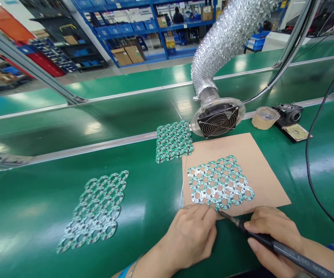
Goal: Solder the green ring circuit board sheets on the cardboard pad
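Observation:
My right hand [277, 235] grips a black soldering iron [273, 244] like a pen. Its metal tip meets the near edge of a panel of round, ring-shaped circuit boards [220, 188], which lies on a tan cardboard sheet [261, 162]. Just left of the tip, my left hand [191, 233] is closed with fingertips pinched at the panel's near edge. What those fingers hold is hidden. A thin, pale wire-like strand [182, 191] comes down beside the cardboard toward my left hand.
More ring-board panels lie at left [97, 208] and in a stack [174, 141] behind. A fume extractor fan [220, 119] with a silver duct [219, 46] hangs over the cardboard's far edge. At right are a tape roll [265, 117], an iron stand [291, 116] and a black cable [308, 170].

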Demonstrator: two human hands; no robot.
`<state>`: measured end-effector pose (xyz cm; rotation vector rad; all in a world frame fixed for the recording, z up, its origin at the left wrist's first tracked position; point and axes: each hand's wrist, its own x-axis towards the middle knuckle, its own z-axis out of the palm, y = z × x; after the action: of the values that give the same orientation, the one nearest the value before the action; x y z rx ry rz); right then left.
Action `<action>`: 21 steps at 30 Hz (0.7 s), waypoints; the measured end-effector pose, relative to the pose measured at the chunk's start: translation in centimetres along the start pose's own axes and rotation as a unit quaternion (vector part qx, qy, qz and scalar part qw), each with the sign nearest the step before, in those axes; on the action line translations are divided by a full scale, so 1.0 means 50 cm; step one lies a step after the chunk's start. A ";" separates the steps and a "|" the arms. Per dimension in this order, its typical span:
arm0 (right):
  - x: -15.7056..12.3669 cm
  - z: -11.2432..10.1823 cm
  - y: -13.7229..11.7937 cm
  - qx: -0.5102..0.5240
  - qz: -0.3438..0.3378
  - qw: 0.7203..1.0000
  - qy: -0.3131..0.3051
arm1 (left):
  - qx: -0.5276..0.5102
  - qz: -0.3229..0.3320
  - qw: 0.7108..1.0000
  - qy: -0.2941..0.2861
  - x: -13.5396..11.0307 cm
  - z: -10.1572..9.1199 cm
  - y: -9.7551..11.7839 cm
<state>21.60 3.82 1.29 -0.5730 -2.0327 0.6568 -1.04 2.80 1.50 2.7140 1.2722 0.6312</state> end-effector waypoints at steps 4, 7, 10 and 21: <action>-0.004 0.000 0.002 0.000 0.002 1.000 0.012 | 0.002 -0.006 1.000 0.012 0.001 0.003 -0.003; -0.006 -0.001 0.004 0.002 0.009 1.000 0.016 | 0.003 -0.007 1.000 0.021 0.002 0.002 -0.005; -0.003 -0.001 0.004 -0.002 0.016 1.000 0.013 | 0.006 -0.005 1.000 0.024 0.003 0.001 -0.006; 0.002 -0.002 0.000 0.000 0.019 1.000 0.014 | -0.005 -0.011 1.000 0.013 0.007 0.007 -0.009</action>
<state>21.64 3.89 1.38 -0.6189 -2.0009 0.6668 -1.05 3.39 1.19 2.6875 1.2998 0.6710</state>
